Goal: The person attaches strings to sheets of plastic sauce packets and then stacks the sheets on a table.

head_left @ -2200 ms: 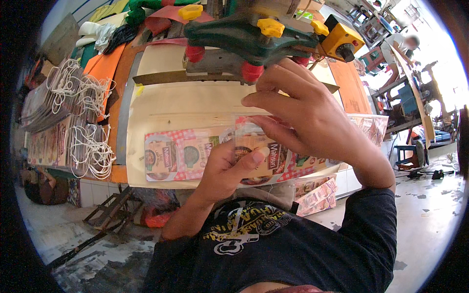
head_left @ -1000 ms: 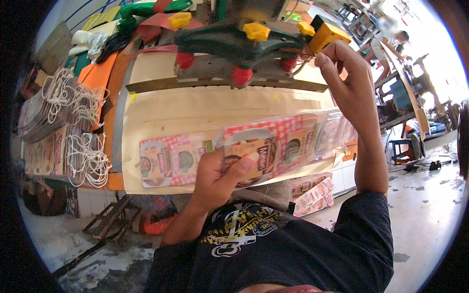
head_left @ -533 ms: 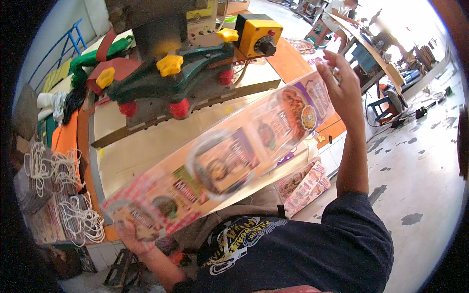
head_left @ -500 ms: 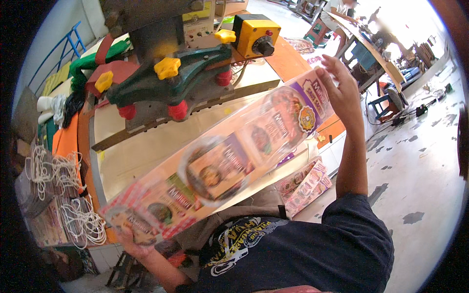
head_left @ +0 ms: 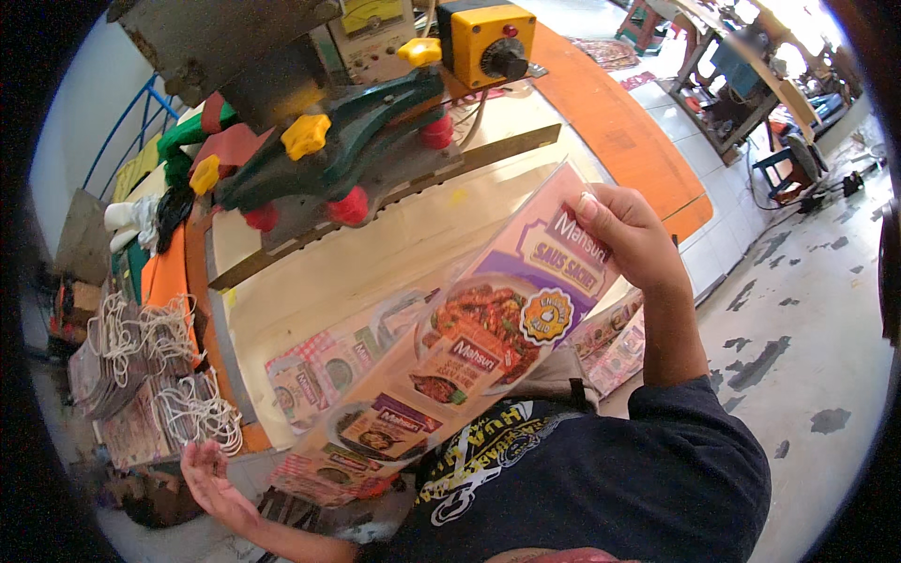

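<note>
A long printed plastic sheet (head_left: 404, 413) with food pictures slants across the front of my body. My right hand (head_left: 633, 235) grips its upper right corner, thumb on the printed face. Near the sheet's lower left end, my left hand (head_left: 218, 486) is apart from it, fingers spread and holding nothing. Behind the held sheet, a similar printed sheet (head_left: 324, 371) lies on the pale bed (head_left: 310, 281) of a press machine, partly covered. Above that bed stands the dark green press frame (head_left: 366, 131) with yellow star knobs and red feet.
A yellow-black control box (head_left: 488, 47) sits by the press. White cords (head_left: 202, 413) lie over bundled printed sheets at the left. More printed sheets (head_left: 615, 347) rest beside my right forearm. The orange tabletop (head_left: 648, 141) curves round the far right.
My left hand has let go of the sheet's lower end and moved left. My right hand has come lower with the sheet. Another printed sheet now shows on the bed behind it.
</note>
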Action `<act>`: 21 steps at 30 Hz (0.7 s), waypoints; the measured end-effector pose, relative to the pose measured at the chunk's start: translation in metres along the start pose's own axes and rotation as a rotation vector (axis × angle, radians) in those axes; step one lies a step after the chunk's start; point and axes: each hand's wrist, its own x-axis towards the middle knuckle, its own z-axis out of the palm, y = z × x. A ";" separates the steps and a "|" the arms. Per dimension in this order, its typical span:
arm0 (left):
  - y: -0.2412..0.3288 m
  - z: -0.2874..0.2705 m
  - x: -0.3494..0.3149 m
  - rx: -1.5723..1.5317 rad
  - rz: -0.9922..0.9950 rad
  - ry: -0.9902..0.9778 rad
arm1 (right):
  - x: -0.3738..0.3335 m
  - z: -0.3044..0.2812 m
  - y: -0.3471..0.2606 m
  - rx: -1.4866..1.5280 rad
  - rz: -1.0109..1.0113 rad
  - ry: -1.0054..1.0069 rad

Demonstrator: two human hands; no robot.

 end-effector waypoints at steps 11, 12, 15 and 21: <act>0.085 0.215 0.004 0.062 0.225 -0.754 | -0.005 0.066 -0.010 -0.159 -0.102 -0.179; 0.091 0.237 0.005 0.052 0.232 -0.804 | -0.005 0.066 -0.010 -0.216 -0.127 -0.186; 0.100 0.279 0.000 0.024 0.267 -0.853 | -0.007 0.077 -0.016 -0.311 -0.189 -0.241; 0.110 0.316 0.003 -0.063 0.120 -1.084 | -0.011 0.079 -0.021 -0.462 -0.378 -0.283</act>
